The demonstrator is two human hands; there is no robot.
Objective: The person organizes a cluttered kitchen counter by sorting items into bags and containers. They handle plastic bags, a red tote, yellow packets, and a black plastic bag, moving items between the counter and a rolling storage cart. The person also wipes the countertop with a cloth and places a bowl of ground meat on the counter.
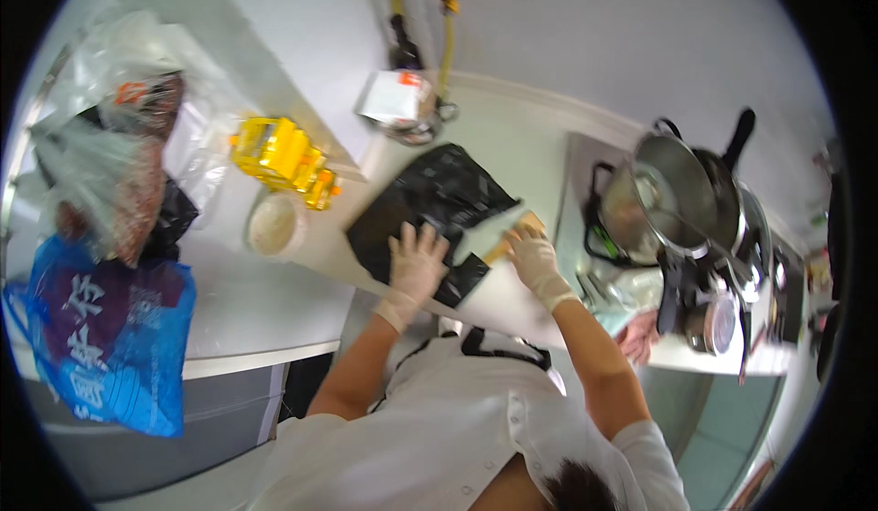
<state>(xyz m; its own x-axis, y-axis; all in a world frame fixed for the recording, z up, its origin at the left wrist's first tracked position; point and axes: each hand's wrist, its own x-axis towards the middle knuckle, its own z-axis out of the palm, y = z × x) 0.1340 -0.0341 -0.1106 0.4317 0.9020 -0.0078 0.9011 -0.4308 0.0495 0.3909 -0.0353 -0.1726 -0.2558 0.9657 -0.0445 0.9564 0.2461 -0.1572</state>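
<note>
A black plastic bag (439, 185) lies spread on the pale countertop in front of me. My left hand (417, 264), in a thin translucent glove, rests on the bag's near part with the fingers apart. My right hand (535, 254), gloved the same way, is at the right of the bag, its fingers over a narrow tan strip (497, 249) that looks like wood or card. Whether the fingers grip the strip or only touch it, I cannot tell. The bag's handle-like parts reach towards the front edge between my hands.
Pots (675, 189) stand at right, near a lidded container (720, 324). At left are yellow-packed bottles (281, 154), a whitish bowl (274, 224), clear bags with reddish contents (137, 189) and a blue plastic bag (123, 353). A white box (391, 97) sits at the back.
</note>
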